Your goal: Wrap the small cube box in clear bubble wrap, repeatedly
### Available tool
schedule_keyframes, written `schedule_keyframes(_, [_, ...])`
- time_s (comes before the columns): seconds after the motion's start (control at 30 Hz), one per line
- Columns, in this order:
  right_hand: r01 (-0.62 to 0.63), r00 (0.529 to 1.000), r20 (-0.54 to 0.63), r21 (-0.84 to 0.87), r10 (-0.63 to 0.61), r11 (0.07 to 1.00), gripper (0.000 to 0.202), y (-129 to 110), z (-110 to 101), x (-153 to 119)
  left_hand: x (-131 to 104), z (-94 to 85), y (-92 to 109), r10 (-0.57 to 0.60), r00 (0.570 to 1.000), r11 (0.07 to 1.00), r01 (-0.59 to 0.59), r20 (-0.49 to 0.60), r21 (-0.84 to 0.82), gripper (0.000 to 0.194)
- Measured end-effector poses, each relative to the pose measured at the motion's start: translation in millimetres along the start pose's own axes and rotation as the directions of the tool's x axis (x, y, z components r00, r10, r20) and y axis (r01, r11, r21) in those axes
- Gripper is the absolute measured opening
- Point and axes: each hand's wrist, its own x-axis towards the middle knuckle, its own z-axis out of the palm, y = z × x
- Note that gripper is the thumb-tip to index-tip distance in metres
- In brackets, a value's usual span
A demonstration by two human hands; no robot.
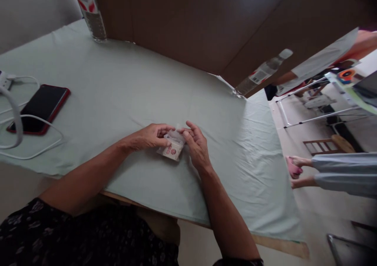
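A small pale packet with a red print, wrapped in clear plastic, lies on the light green cloth between my hands. My left hand is at its left side, thumb and fingers closed on the plastic wrap. On the right, my right hand has its thumb and a finger at the wrap's upper right edge, while another finger is stretched out. Whether those fingertips pinch the plastic is too small to tell.
A phone with a red case and a white cable lie at the left. Two plastic bottles stand by a brown board. Beyond the table's right edge are a person's legs and a metal rack.
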Motion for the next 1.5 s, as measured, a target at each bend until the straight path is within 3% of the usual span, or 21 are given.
schedule_keyframes(0.27, [0.187,0.978,-0.058,-0.161,-0.198,0.969,0.031,-16,0,-9,-2,1.7,0,-0.007,0.999,0.997,0.003,0.041,0.082,0.061])
schedule_keyframes(0.4, [0.287,0.950,-0.034,-0.293,-0.310,0.912,0.023,-20,4,-17,-2,0.0,2,0.019,1.000,0.982,-0.017,-0.006,0.186,0.055])
schedule_keyframes(0.5, [0.387,0.908,0.025,-0.436,-0.418,0.813,0.017,-21,9,-21,-2,-0.5,3,0.051,0.998,0.970,-0.041,-0.037,0.239,0.049])
schedule_keyframes(0.63, [0.514,0.841,0.213,-0.601,-0.497,0.612,0.016,-25,8,-21,-2,1.2,4,0.049,0.996,0.954,-0.023,-0.080,0.300,0.049])
schedule_keyframes(0.73, [0.607,0.776,0.341,-0.630,-0.530,0.484,0.014,-30,5,-25,-2,2.7,4,0.061,0.995,0.938,-0.028,-0.085,0.344,0.050])
schedule_keyframes(0.8, [0.654,0.741,0.392,-0.606,-0.546,0.452,0.012,-33,2,-29,-2,3.1,4,0.071,0.994,0.927,-0.033,-0.088,0.373,0.050])
schedule_keyframes(0.87, [0.668,0.738,0.401,-0.551,-0.543,0.501,0.011,-34,0,-32,-2,2.8,3,0.082,0.992,0.916,-0.035,-0.099,0.399,0.048])
schedule_keyframes(1.0, [0.531,0.846,0.214,-0.419,-0.489,0.736,0.019,-28,-11,-29,-2,1.3,3,0.073,0.991,0.925,-0.024,-0.114,0.380,0.047])
schedule_keyframes(1.1, [0.436,0.897,0.103,-0.360,-0.429,0.825,0.015,-18,-20,-21,-2,0.0,4,0.073,0.991,0.938,-0.029,-0.115,0.344,0.048])
schedule_keyframes(1.17, [0.396,0.918,0.137,-0.353,-0.372,0.848,0.024,-11,-24,-18,-3,-1.2,5,0.070,0.990,0.948,-0.026,-0.126,0.318,0.049])
schedule_keyframes(1.33, [0.324,0.934,0.284,-0.421,-0.216,0.847,0.071,1,-24,-18,-4,-5.3,6,0.090,0.978,0.946,-0.025,-0.186,0.323,0.049])
schedule_keyframes(1.43, [0.372,0.914,0.334,-0.463,-0.230,0.805,0.089,7,-19,-20,-5,-6.9,6,0.093,0.975,0.939,-0.018,-0.202,0.343,0.052])
schedule_keyframes(1.5, [0.410,0.902,0.344,-0.493,-0.261,0.767,0.090,9,-16,-21,-5,-6.3,6,0.084,0.976,0.929,-0.005,-0.200,0.370,0.056])
